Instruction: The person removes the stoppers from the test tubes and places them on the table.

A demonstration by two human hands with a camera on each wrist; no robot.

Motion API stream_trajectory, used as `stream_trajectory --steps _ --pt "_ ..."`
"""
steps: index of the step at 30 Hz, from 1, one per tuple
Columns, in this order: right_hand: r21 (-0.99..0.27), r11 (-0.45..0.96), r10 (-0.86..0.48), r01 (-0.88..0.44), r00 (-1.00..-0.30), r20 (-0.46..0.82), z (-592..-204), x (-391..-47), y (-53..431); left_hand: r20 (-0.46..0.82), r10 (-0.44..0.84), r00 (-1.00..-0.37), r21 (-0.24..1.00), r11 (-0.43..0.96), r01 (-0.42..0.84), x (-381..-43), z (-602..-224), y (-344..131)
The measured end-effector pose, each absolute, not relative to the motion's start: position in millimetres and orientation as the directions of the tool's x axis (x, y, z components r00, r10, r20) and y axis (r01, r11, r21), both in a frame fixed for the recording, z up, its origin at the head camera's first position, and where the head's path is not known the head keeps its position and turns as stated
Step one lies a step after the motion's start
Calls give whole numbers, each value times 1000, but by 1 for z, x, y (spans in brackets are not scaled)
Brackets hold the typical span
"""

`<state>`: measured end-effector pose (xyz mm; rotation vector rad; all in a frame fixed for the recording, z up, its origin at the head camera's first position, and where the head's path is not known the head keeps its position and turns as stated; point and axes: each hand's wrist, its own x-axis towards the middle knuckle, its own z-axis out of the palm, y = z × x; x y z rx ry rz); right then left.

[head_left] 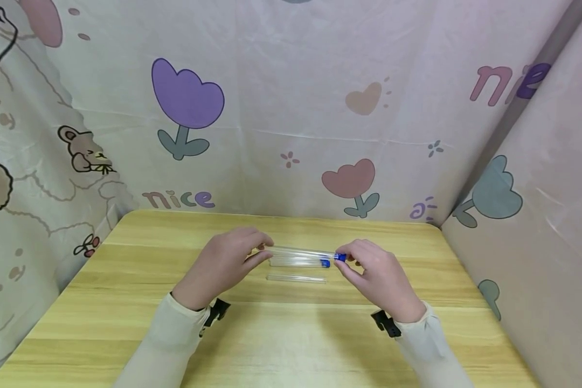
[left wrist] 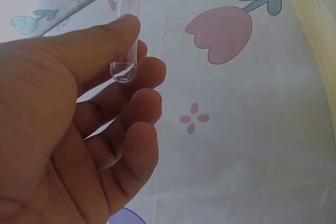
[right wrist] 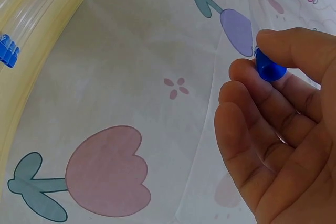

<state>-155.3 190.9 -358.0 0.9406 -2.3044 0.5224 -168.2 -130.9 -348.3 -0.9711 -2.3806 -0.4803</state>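
A clear test tube (head_left: pixel 303 252) is held level above the table between both hands. My left hand (head_left: pixel 225 261) pinches its rounded end (left wrist: pixel 124 72) between thumb and fingers. At the other end, the thumb and fingers of my right hand (head_left: pixel 378 277) pinch the blue stopper (right wrist: pixel 271 71); the stopper sits at the tube's mouth, but how deep is hard to tell. Just below, clear tubing with a blue stopper (head_left: pixel 325 263) lies on the table, partly hidden behind the held tube. Nearer me lies a clear tube (head_left: pixel 296 278) with no blue stopper visible.
The wood-grain table (head_left: pixel 291 339) runs back to a printed cloth (head_left: pixel 271 108), which also hangs at both sides. Dark camera mounts sit at the left wrist (head_left: pixel 216 312) and right wrist (head_left: pixel 386 323).
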Motion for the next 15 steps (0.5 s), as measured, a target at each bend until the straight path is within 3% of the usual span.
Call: stream_trajectory --steps 15 --pt "-150 661 -545 -735 -608 577 -358 -156 191 557 546 -626 132 686 716 -169 -349 -130"
